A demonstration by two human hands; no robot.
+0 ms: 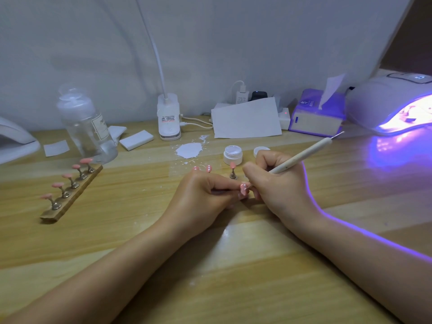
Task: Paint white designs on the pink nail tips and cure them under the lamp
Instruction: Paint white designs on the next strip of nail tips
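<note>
My left hand pinches the stem of a small stand carrying a pink nail tip that bears white dots. My right hand grips a dotting pen, whose lower point touches that tip. Just behind my left hand stand two more pink tips with white dots, and a plain pink tip on a metal stand. An open jar of white gel sits beyond them, its lid beside it. The curing lamp glows violet at the far right.
A wooden holder with several pink tips lies at the left, next to a clear pump bottle. A white paint smear, a desk lamp base, paper, a tissue box and sponges line the back.
</note>
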